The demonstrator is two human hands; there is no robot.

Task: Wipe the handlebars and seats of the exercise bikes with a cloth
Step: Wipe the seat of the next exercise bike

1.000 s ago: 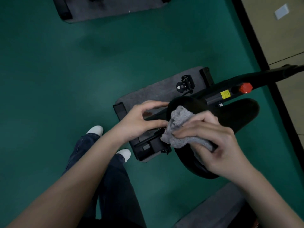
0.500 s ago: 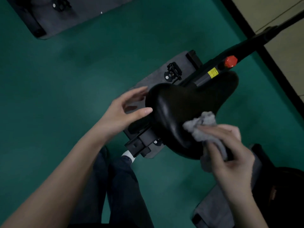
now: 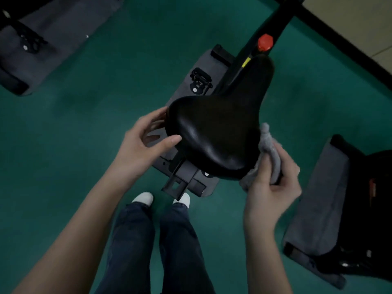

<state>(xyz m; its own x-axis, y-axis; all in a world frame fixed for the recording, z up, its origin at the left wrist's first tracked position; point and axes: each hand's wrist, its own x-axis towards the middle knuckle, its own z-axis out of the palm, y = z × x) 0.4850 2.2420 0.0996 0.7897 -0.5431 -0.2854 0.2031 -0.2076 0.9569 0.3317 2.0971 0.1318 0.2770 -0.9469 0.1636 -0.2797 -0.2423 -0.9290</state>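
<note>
A black exercise-bike seat [image 3: 214, 128] fills the middle of the head view, its narrow nose pointing up and right. My left hand [image 3: 144, 143] rests against the seat's left rear edge, thumb on top and fingers spread under the rim. My right hand [image 3: 269, 181] holds a grey cloth [image 3: 267, 143] pressed against the seat's right rear side. The handlebars are out of view.
The bike's black frame [image 3: 267, 22] with a red knob [image 3: 265, 42] runs up and right. A pedal [image 3: 199, 81] and a grey floor mat [image 3: 203, 60] lie below. Other bikes' mats sit at top left [image 3: 59, 24] and right [image 3: 318, 209]. My legs stand on green floor.
My right hand has slid the cloth from the seat's top surface across to its right rear edge. The left hand has stayed on the left edge. The view has shifted down.
</note>
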